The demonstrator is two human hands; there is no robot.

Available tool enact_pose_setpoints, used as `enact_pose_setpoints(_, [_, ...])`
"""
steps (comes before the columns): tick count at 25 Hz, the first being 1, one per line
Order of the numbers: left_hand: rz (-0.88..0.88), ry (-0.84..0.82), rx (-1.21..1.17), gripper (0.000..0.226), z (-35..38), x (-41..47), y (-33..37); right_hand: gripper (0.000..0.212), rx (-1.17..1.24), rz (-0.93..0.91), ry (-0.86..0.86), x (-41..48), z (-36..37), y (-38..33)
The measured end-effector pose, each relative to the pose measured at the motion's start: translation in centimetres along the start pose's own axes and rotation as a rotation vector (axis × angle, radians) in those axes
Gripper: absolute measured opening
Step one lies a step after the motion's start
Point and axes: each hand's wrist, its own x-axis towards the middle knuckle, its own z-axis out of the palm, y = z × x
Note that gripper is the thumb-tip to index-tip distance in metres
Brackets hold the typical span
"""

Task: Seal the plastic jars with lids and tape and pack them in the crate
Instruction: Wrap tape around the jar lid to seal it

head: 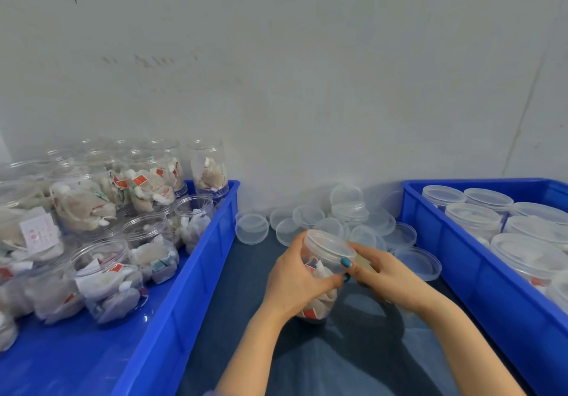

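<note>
Gripping jar (322,268) in left hand (295,285), fingers curled round its wall. Clasping its other side with right hand (384,269), just under fitted lid (330,243). Resting tilted at bench (246,318) centre, between left crate (196,272) and right crate (461,257). Noted loose lids (252,225) along back edge.

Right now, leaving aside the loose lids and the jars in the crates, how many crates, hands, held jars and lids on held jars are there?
Crates: 2 (left crate, right crate)
Jar, held: 1
Lid on it: 1
Hands: 2 (left hand, right hand)
Total: 6
</note>
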Motion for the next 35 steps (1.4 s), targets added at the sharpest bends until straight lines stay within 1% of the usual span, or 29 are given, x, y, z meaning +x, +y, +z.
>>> enact_pose_setpoints(2, [-0.053, 0.038, -0.070, 0.089, -0.5, 0.1, -0.5, 0.049, 0.023, 0.033, 0.004, 0.0, -0.2, 0.1])
enact_pose_setpoints(3, [-0.080, 0.050, -0.121, 0.085, -0.8, 0.2, -0.8, 0.047, -0.016, 0.040, 0.033, 0.1, -0.2, 0.2])
enact_pose_setpoints(6, [-0.105, 0.015, -0.275, 0.068, -1.7, -0.1, -1.1, 0.030, -0.377, 0.049, 0.141, 0.3, 0.1, 0.1])
enact_pose_setpoints(7, [-0.100, -0.017, -0.318, 0.064, -1.9, -0.3, -0.9, 0.029, -0.455, 0.057, 0.175, 0.3, 0.3, -0.2])
enact_pose_setpoints(9, [-0.105, -0.079, -0.386, 0.056, -1.9, -0.7, -0.6, 0.034, -0.505, 0.100, 0.215, 0.2, 0.5, -0.2])
enact_pose_setpoints(10, [-0.110, -0.100, -0.401, 0.053, -1.9, -0.8, -0.4, 0.038, -0.503, 0.122, 0.211, 0.2, 0.4, 0.0])
enact_pose_setpoints(12, [-0.126, -0.120, -0.407, 0.053, -1.7, -0.9, -0.1, 0.050, -0.423, 0.167, 0.163, 0.2, 0.0, 0.4])
enact_pose_setpoints(13, [-0.136, -0.122, -0.409, 0.056, -1.6, -0.9, 0.1, 0.055, -0.355, 0.169, 0.130, 0.2, -0.2, 0.5])
enact_pose_setpoints(16, [-0.176, -0.156, -0.442, 0.072, -1.3, -0.7, 0.1, 0.058, -0.188, 0.131, 0.045, 0.2, -0.6, 0.6])
enact_pose_setpoints(18, [-0.190, -0.229, -0.497, 0.072, -1.2, -0.6, -0.3, 0.065, -0.187, 0.113, 0.010, 0.1, -1.0, 0.7])
enact_pose_setpoints(21, [-0.181, -0.341, -0.578, 0.068, -1.3, -0.8, -1.2, 0.064, -0.211, 0.114, -0.016, 0.2, -1.0, 1.0])
enact_pose_setpoints(23, [-0.177, -0.356, -0.526, 0.067, -1.2, -0.9, -1.2, 0.063, -0.191, 0.124, -0.021, 0.2, -0.9, 1.4])
enact_pose_setpoints(24, [-0.158, -0.327, -0.470, 0.065, -1.1, -1.0, -1.1, 0.062, -0.188, 0.130, -0.011, 0.2, -0.9, 1.6])
enact_pose_setpoints(25, [-0.132, -0.266, -0.409, 0.061, -1.0, -0.9, -0.8, 0.060, -0.199, 0.140, 0.006, 0.2, -0.8, 1.7])
enact_pose_setpoints(27, [-0.073, -0.058, -0.280, 0.056, -0.8, -0.6, -0.4, 0.056, -0.231, 0.157, 0.046, 0.3, -0.9, 1.9])
enact_pose_setpoints(28, [-0.037, 0.033, -0.208, 0.056, -0.8, -0.6, -0.3, 0.054, -0.234, 0.164, 0.065, 0.3, -0.9, 1.9])
enact_pose_setpoints(29, [-0.006, 0.079, -0.131, 0.059, -0.8, -0.6, 0.0, 0.054, -0.238, 0.168, 0.084, 0.3, -0.9, 1.8])
enact_pose_setpoints(30, [0.008, 0.080, -0.049, 0.067, -0.8, -0.6, 0.3, 0.054, -0.250, 0.175, 0.098, 0.2, -0.9, 1.7])
enact_pose_setpoints(33, [-0.041, -0.040, 0.169, 0.107, -0.1, -0.8, 1.2, 0.050, -0.348, 0.186, 0.125, 0.0, -0.8, 1.3])
enact_pose_setpoints(34, [-0.058, -0.057, 0.216, 0.116, 0.2, -0.7, 1.4, 0.048, -0.379, 0.189, 0.128, 0.1, -0.8, 1.1])
enact_pose_setpoints(35, [-0.070, -0.056, 0.243, 0.120, 0.4, -0.7, 1.4, 0.047, -0.399, 0.192, 0.122, 0.0, -0.7, 0.9])
